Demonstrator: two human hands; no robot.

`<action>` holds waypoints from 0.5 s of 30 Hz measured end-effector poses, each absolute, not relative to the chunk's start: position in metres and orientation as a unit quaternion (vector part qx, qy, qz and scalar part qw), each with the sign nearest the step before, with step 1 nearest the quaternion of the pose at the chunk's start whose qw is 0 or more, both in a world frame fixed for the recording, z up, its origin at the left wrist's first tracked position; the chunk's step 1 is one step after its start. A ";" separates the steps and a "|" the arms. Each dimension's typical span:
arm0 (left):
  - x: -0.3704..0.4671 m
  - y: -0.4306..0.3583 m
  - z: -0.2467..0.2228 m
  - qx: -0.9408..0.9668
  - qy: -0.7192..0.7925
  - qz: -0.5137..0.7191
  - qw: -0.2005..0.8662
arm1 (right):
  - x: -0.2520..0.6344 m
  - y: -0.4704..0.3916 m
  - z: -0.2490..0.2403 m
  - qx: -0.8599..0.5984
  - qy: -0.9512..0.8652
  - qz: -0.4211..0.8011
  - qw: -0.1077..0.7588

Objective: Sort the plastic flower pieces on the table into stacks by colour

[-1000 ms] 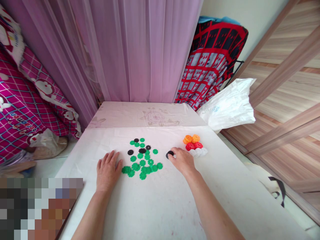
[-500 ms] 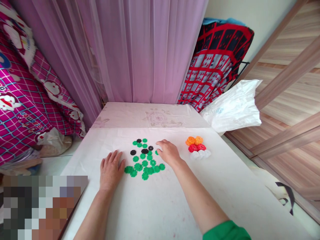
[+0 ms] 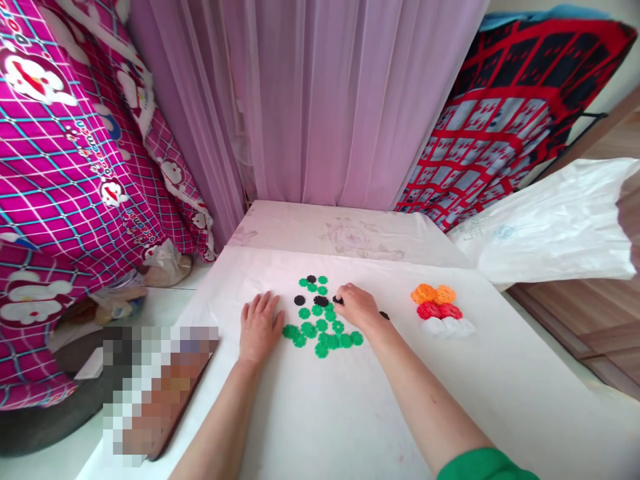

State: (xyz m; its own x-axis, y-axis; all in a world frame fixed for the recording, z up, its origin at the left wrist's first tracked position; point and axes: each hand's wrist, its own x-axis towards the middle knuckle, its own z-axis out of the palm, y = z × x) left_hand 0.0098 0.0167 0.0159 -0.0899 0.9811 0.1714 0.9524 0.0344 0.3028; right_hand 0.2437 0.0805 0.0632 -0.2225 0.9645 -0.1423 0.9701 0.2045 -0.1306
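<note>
My left hand (image 3: 259,328) lies on the white table, fingers stretched out, just left of the loose discs and holding nothing. At the right side of the loose group, my right hand (image 3: 358,307) has its fingertips closed on a black notched disc (image 3: 338,300). Left of that are a dark pair of overlapping black discs (image 3: 321,301) and a single black disc (image 3: 299,301). Several green notched discs (image 3: 323,325) spread below them. Farther back, a black disc (image 3: 311,279) sits among a few green ones. Another black disc (image 3: 384,315) shows partly past my right wrist.
To the right lie orange discs (image 3: 426,293), red discs (image 3: 440,310) and white discs (image 3: 449,326) in rows. A white plastic bag (image 3: 545,230) hangs at the table's right edge. A blurred-out object (image 3: 170,393) rests at the front left. A purple curtain (image 3: 325,100) closes off the back.
The view has turned left, so the table appears farther right. My right hand has moved left relative to the discs and closed on the black one. My left hand stays put.
</note>
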 end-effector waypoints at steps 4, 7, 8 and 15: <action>0.010 0.016 0.015 0.673 0.718 0.173 0.039 | 0.247 0.082 0.061 0.639 0.760 -0.119 0.001; 0.010 0.016 0.015 0.673 0.718 0.172 0.037 | 0.249 0.087 0.061 0.645 0.752 -0.135 0.013; 0.010 0.016 0.015 0.673 0.718 0.173 0.036 | 0.249 0.089 0.061 0.648 0.749 -0.136 0.017; 0.008 0.017 0.015 0.671 0.719 0.176 0.040 | 0.256 0.083 0.082 0.659 0.744 -0.110 -0.010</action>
State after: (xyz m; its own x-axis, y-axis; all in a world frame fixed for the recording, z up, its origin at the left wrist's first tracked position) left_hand 0.0084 0.0168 0.0151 -0.0963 0.9791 0.1794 0.9510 0.0373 0.3069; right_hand 0.2563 0.0832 0.0819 -0.1316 0.9828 -0.1298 0.9782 0.1076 -0.1776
